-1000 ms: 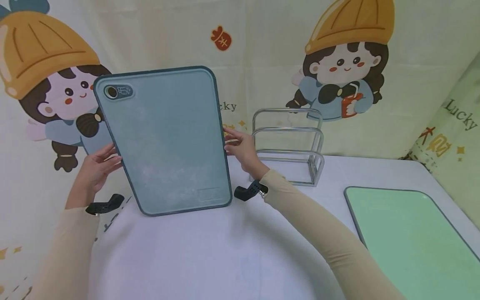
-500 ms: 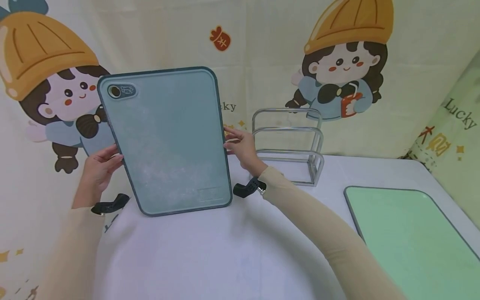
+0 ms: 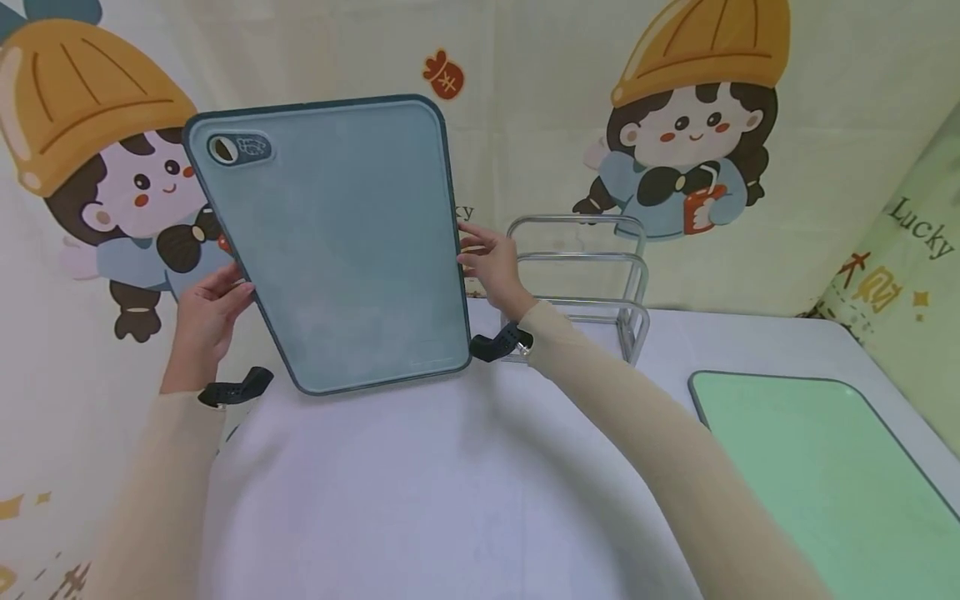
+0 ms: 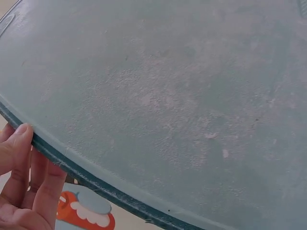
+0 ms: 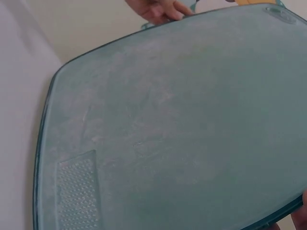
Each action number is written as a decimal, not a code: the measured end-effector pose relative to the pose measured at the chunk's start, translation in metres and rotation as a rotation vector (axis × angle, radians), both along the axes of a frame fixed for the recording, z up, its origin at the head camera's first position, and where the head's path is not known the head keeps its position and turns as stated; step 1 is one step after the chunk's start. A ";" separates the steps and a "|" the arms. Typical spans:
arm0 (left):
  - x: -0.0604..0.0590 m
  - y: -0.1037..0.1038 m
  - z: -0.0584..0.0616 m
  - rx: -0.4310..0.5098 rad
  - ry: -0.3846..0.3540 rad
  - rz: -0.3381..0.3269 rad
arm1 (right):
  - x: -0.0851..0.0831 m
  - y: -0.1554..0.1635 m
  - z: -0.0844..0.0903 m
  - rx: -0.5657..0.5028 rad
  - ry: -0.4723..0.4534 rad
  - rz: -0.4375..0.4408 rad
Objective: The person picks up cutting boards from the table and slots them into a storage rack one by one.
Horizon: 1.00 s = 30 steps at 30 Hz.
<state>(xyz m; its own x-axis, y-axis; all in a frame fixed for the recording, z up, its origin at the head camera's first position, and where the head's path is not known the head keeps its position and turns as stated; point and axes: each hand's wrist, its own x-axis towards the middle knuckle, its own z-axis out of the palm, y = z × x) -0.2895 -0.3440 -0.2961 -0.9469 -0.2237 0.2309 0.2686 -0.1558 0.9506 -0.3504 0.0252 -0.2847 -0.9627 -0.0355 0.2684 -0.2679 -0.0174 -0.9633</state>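
One blue board (image 3: 345, 250) is slanting, left grip (image 3: 206, 321) and right grip (image 3: 497, 265) pinching opposite edges; metal rack (image 3: 581, 256) standing on bench (image 3: 405, 492).

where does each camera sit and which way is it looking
Head: on the person's head, facing forward and down at a blue-green rectangular plastic-looking board; both tan sleeves, left hand and right hand show.
Left wrist: on that wrist, facing the board's surface close up; left fingers grip its edge.
Right wrist: on that wrist, facing the same surface; left hand at top, part of right hand lower right.
Shared: head and right wrist both show both hands.
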 end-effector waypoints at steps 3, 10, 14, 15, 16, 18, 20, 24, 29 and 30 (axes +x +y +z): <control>-0.003 0.005 0.007 0.034 0.033 0.002 | -0.005 0.002 0.009 -0.004 0.003 -0.008; -0.012 0.017 0.018 0.106 0.101 0.008 | -0.017 0.010 0.021 -0.023 0.056 -0.006; -0.018 0.024 0.020 0.113 0.144 0.028 | -0.023 0.016 0.023 -0.026 0.056 -0.010; -0.019 0.025 0.020 0.112 0.152 0.032 | -0.024 0.017 0.023 -0.027 0.050 -0.011; -0.021 0.027 0.020 0.109 0.160 0.037 | -0.025 0.019 0.023 -0.024 0.046 -0.012; -0.024 0.030 0.019 0.097 0.174 0.033 | -0.028 0.021 0.022 -0.027 0.039 -0.015; -0.027 0.032 0.019 0.098 0.180 0.022 | -0.031 0.024 0.020 -0.038 0.032 -0.018; -0.033 0.036 0.016 0.063 0.176 0.025 | -0.035 0.028 0.017 -0.065 0.010 -0.028; -0.040 0.041 0.013 -0.002 0.172 0.028 | -0.041 0.033 0.012 -0.077 -0.007 -0.048; -0.042 0.042 0.012 -0.014 0.176 0.022 | -0.042 0.034 0.011 -0.078 -0.008 -0.052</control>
